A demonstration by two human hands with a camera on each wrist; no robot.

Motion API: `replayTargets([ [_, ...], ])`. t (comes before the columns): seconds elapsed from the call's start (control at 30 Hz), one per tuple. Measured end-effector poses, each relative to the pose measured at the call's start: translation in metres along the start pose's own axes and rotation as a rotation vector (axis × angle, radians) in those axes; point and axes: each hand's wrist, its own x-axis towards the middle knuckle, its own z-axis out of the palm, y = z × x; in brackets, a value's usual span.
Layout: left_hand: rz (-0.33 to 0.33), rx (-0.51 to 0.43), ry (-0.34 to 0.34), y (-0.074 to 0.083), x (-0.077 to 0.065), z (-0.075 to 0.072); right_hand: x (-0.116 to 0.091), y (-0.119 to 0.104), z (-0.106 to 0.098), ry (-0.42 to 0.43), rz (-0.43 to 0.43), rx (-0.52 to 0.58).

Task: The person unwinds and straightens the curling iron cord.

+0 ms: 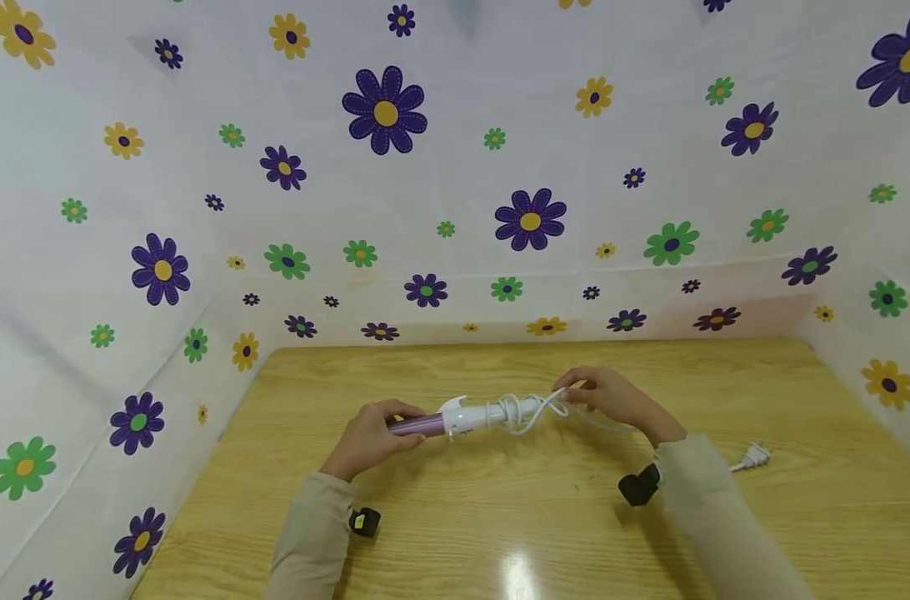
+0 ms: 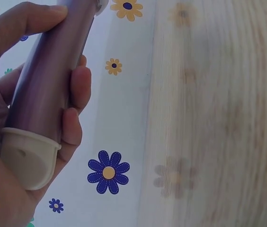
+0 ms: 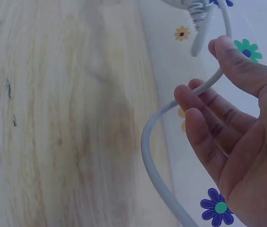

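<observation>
A curling iron (image 1: 470,418) with a purple barrel and a white handle is held up over the wooden table, lying crosswise between the two hands. My left hand (image 1: 376,435) grips its barrel (image 2: 46,80). In the left wrist view the thumb lies along one side, fingers curl round the other, and a cream end cap (image 2: 29,158) sits near the palm. White power cord (image 1: 513,410) is looped several times round the handle. By the handle's end, my right hand (image 1: 605,396) pinches the cord (image 3: 211,80) between thumb and fingers. From there the cord trails down to the right, partly behind the forearm.
The cord's plug (image 1: 755,456) lies on the right part of the wooden table (image 1: 530,508). Flower-printed white cloth (image 1: 455,175) stands behind the table and along both sides. A black wrist camera (image 1: 639,485) hangs below the right wrist, another (image 1: 365,522) beside the left.
</observation>
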Motion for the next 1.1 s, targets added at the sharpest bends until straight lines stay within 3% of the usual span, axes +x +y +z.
replayTargets([
  [0.13,-0.02,0.01,0.007,-0.002,-0.002,0.0,-0.009,0.0,0.0,0.038,0.011,-0.034],
  [0.4,-0.046,0.031,0.06,-0.004,-0.001,-0.003,-0.025,-0.002,0.003,0.108,-0.035,-0.221],
  [0.77,-0.064,0.029,0.104,-0.004,0.001,-0.005,-0.026,-0.001,0.011,0.111,-0.055,-0.241],
  [1.1,-0.047,-0.032,0.112,-0.004,0.002,-0.008,-0.018,0.001,0.009,0.177,0.049,-0.356],
])
